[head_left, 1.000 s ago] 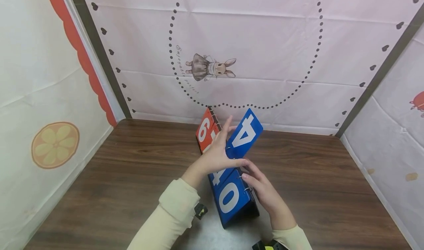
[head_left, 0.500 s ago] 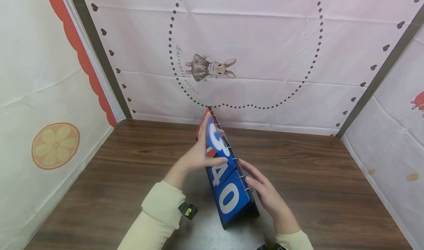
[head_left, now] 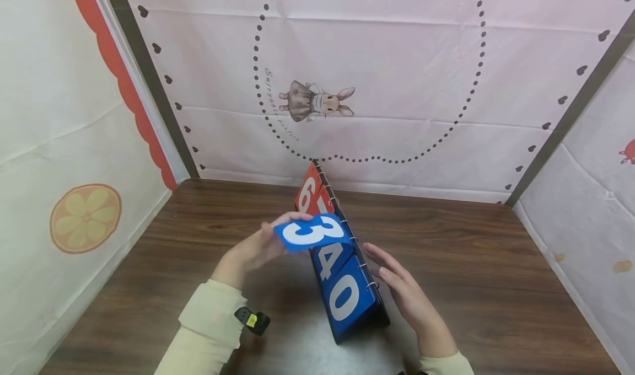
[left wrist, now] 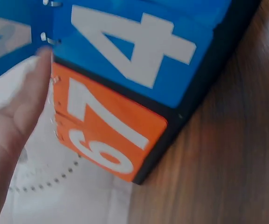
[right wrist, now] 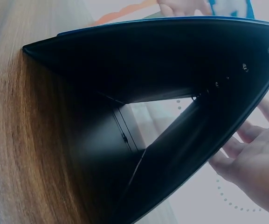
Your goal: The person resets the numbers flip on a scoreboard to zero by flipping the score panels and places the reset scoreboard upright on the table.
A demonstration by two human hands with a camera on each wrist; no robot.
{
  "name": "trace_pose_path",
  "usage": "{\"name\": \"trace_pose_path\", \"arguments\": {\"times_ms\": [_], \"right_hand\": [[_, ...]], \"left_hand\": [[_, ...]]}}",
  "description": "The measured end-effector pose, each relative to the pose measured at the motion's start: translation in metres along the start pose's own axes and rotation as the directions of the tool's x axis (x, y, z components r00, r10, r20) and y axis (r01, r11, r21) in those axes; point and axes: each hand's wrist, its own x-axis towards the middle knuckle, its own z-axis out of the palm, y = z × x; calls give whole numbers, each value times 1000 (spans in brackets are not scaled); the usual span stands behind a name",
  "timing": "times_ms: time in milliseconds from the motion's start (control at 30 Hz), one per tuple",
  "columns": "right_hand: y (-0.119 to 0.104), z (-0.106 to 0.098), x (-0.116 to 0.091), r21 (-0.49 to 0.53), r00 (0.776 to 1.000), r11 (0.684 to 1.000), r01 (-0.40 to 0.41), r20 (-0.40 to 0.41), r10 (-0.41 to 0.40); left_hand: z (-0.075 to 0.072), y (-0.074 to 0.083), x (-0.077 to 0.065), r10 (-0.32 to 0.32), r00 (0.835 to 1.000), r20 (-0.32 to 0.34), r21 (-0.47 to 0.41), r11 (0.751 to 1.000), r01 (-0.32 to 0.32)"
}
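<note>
A flip scoreboard (head_left: 342,298) stands like a tent on the table. It bears red number cards (head_left: 307,193) at the far end and blue ones nearer, hung on metal rings. My left hand (head_left: 250,251) is at the free edge of a blue card with a white 3 (head_left: 312,231), thumb and fingers about that edge; the card is lifted off the board and bent. Below it lie the blue 4 card (head_left: 329,260) and 0 card (head_left: 344,298). My right hand (head_left: 409,303), fingers fairly straight, is beside the board's black back panel (right wrist: 171,172); contact is unclear.
The board stands on a dark wood-grain table (head_left: 471,276). A pale printed cloth (head_left: 397,88) with a rabbit picture rises behind the table, and more cloth hangs at both sides.
A blue 4 card that stood raised is no longer up. The 3 card has swung down to the left with my left hand, which moved left and lower. My right hand has barely shifted.
</note>
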Motion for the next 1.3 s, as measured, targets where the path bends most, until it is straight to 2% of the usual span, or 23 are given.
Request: {"name": "trace_pose_path", "arguments": {"times_ms": [67,100,167,267,333,367,500,667,900,1067,1200,1300], "right_hand": [[0,0,-1,1,1000,1000,9,-3,-9],[0,0,-1,0,1000,1000,12,-5,-12],[0,0,-1,-5,1000,1000,11,-6,-11],[0,0,-3,-27,1000,1000,-5,-3,5],[-1,0,-5,-61,1000,998,-15,0,15],[-1,0,-5,-77,1000,997,-17,1,18],[-2,0,-9,-140,1000,990,2,-2,-2],[-3,-1,-12,-165,1000,986,22,2,-22],[-3,-2,-12,-170,1000,985,25,3,-25],[0,-4,-12,-163,1000,987,11,-7,-12],[0,-4,-12,-143,1000,990,2,-8,-3],[0,-4,-12,-127,1000,992,-5,-6,4]], "left_hand": [[-4,-2,-3,-84,994,-65,-17,996,83],[-5,-3,-5,-121,986,-110,16,992,124],[-6,-5,-5,-191,951,-242,95,971,219],[-8,-10,-2,-242,882,-405,249,899,361],[-9,-13,0,-256,846,-468,299,855,424],[-9,-15,1,-255,837,-485,317,840,440],[-9,-23,5,-241,821,-517,368,804,468],[-7,-37,10,-249,791,-559,398,756,519],[-1,-61,20,-340,762,-551,311,763,566],[6,-72,28,-361,759,-541,301,760,576],[11,-77,31,-362,769,-527,299,768,567],[14,-78,32,-362,779,-513,322,760,565]]}}
